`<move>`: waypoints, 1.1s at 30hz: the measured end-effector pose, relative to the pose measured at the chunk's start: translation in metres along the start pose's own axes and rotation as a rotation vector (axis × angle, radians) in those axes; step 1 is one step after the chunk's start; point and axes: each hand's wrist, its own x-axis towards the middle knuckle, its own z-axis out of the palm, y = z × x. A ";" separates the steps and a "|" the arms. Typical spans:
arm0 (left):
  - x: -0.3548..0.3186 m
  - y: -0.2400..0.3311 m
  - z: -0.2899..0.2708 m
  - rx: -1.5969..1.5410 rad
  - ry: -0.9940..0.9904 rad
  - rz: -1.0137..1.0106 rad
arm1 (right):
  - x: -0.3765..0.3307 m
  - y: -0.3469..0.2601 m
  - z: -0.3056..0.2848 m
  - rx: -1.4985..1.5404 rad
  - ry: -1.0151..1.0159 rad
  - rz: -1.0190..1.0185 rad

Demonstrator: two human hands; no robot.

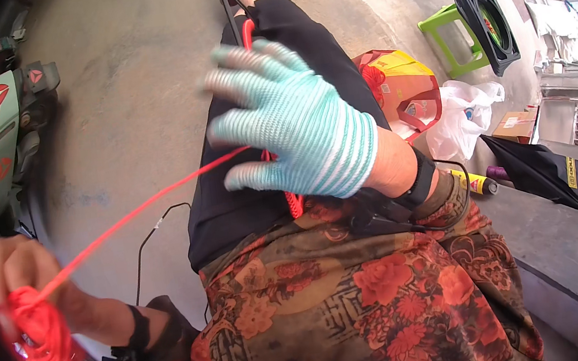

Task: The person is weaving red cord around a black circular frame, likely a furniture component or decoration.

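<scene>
Red cord (140, 202) is running taut from a bundle (42, 344) the bare left hand (16, 275) is gripping, across to the gloved right hand (294, 133), whose fingers are spreading wide above the black-trousered leg (287, 43); beyond, a green stool (449, 42) is standing on concrete.

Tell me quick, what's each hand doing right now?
Left hand: closed around a bundle of red cord.
Right hand, in a striped glove: open, fingers spread, the cord strand running under it.

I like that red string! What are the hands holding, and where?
The left hand grips a red string bundle at its top. The gloved right hand is spread open above the taut strand.
</scene>
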 end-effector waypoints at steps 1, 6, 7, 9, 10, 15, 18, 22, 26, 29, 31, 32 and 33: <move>0.003 0.010 0.004 0.060 0.018 0.021 | 0.003 0.003 0.002 0.161 0.059 -0.052; 0.005 -0.030 -0.026 0.705 0.367 0.225 | -0.019 -0.006 -0.031 1.611 0.332 0.555; 0.001 -0.043 -0.040 0.638 0.379 0.076 | -0.025 -0.004 -0.033 1.712 0.357 0.554; 0.011 -0.090 -0.060 1.040 0.520 -0.170 | -0.042 -0.003 -0.039 1.777 0.408 0.561; 0.013 -0.103 -0.065 1.030 0.486 -0.375 | -0.049 -0.005 -0.040 1.732 0.384 0.581; 0.012 -0.181 -0.072 1.202 0.393 -0.601 | -0.067 -0.034 -0.051 1.632 0.420 0.711; 0.015 -0.195 -0.067 1.385 0.373 -0.561 | -0.077 -0.041 -0.069 1.703 0.367 0.746; 0.011 -0.193 -0.072 1.277 0.433 -0.613 | -0.084 -0.050 -0.081 1.562 0.365 0.527; 0.003 -0.185 -0.080 1.332 0.466 -0.552 | -0.075 -0.031 -0.091 1.683 0.497 0.709; 0.003 -0.163 -0.080 1.183 0.524 -0.373 | -0.072 0.022 -0.059 0.182 0.356 0.897; 0.007 -0.143 -0.078 1.178 0.555 -0.273 | -0.077 0.031 -0.044 0.039 0.289 0.770; 0.006 -0.135 -0.080 1.215 0.540 -0.208 | -0.073 0.028 -0.038 0.215 0.225 0.833; 0.007 -0.133 -0.076 1.306 0.542 -0.116 | -0.066 0.018 -0.031 0.518 0.152 0.923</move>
